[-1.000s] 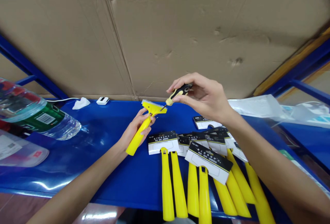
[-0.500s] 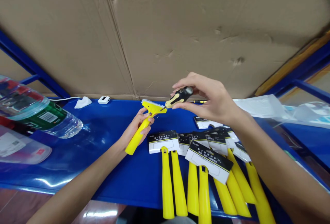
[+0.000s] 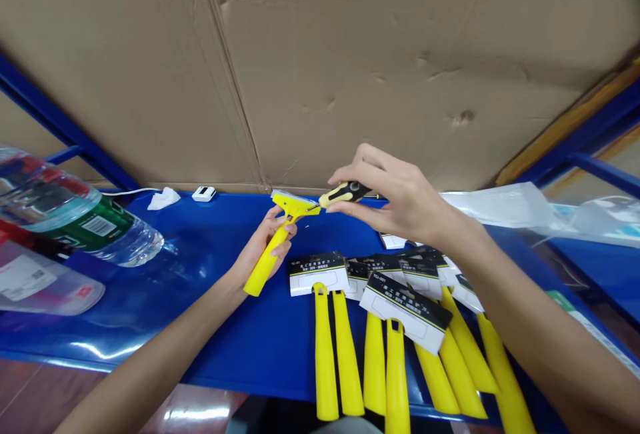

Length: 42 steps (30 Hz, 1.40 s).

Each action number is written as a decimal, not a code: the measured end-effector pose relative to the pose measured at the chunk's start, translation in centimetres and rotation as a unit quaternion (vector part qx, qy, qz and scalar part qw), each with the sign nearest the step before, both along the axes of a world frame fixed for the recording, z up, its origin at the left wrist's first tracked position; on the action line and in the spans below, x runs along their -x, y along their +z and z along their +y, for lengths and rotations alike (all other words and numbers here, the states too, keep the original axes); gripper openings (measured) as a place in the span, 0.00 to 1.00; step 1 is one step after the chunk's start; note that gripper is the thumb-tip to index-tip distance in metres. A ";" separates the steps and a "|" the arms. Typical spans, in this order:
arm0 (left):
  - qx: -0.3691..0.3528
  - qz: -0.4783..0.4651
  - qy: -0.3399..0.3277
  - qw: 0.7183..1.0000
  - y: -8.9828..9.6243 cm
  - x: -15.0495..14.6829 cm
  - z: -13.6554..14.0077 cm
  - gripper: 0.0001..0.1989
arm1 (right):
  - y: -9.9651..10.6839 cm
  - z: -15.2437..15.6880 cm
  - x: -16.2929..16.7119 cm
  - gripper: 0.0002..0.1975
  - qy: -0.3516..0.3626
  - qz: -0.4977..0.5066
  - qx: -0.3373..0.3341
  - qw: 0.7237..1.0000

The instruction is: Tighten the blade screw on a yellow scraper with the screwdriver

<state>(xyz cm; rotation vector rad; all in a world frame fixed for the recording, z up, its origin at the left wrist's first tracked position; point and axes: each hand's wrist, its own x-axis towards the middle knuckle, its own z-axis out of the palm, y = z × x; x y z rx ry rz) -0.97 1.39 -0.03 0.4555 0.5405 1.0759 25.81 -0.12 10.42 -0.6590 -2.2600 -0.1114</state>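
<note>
My left hand (image 3: 265, 241) is wrapped round the neck of a yellow scraper (image 3: 267, 257), its wide head tilted up and away from me. Between the fingers and thumb of my right hand (image 3: 395, 187) is a short screwdriver (image 3: 345, 194) with a black and cream handle. The screwdriver's tip meets the right part of the scraper head; the exact contact point is too small to make out. Below and to the right lie several more yellow scrapers (image 3: 326, 354), their heads covered by black and white cardboard sleeves (image 3: 406, 311).
A large water bottle (image 3: 95, 227) and a clear plastic container (image 3: 55, 281) lie at the left of the blue shelf (image 3: 165, 314). Crumpled tissue (image 3: 164, 199) and a small white device (image 3: 204, 193) sit at the back, before a cardboard wall (image 3: 350, 54). White plastic bags (image 3: 505, 207) are at right.
The screwdriver has tilted flatter, its handle end dropping slightly, and my right hand has moved a little left with it. My left hand still holds the scraper in nearly the same place.
</note>
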 end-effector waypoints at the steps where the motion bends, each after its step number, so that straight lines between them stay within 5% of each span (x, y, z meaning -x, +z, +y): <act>1: -0.001 -0.001 0.000 1.000 -0.1 0.0 0.0 0.19 | -0.1 0.1 0.0 0.15 -0.011 -0.003 0.010 1.000; 5: -0.003 -0.004 -0.008 1.000 -0.5 0.1 0.0 0.20 | -0.1 0.1 0.0 0.18 0.018 0.005 0.074 0.997; 9: -0.011 -0.007 -0.013 1.000 -0.5 0.2 0.0 0.22 | -0.2 0.3 -0.1 0.10 0.004 0.007 0.036 0.999; 15: -0.008 0.001 0.011 1.000 -0.4 0.1 0.0 0.21 | 0.0 0.1 0.0 0.23 0.053 0.001 0.078 0.996; 20: -0.012 -0.010 0.026 1.000 0.1 0.3 0.2 0.23 | -0.4 0.4 0.1 0.07 0.033 0.021 0.043 0.998; 25: -0.025 -0.011 0.027 0.999 0.3 0.5 0.4 0.24 | -0.4 0.5 0.0 0.18 0.014 0.010 0.066 0.998; 30: -0.027 0.008 0.020 0.999 0.1 0.3 0.3 0.23 | -0.5 0.5 0.0 0.07 0.015 0.021 0.048 0.999; 36: 0.008 0.010 0.014 1.000 -0.3 -0.2 -0.1 0.24 | -0.2 0.2 0.1 0.18 0.039 0.014 0.104 0.994; 42: 0.013 0.000 0.021 1.000 0.5 -0.2 -0.4 0.24 | -0.6 0.4 0.3 0.07 0.033 0.023 0.012 0.999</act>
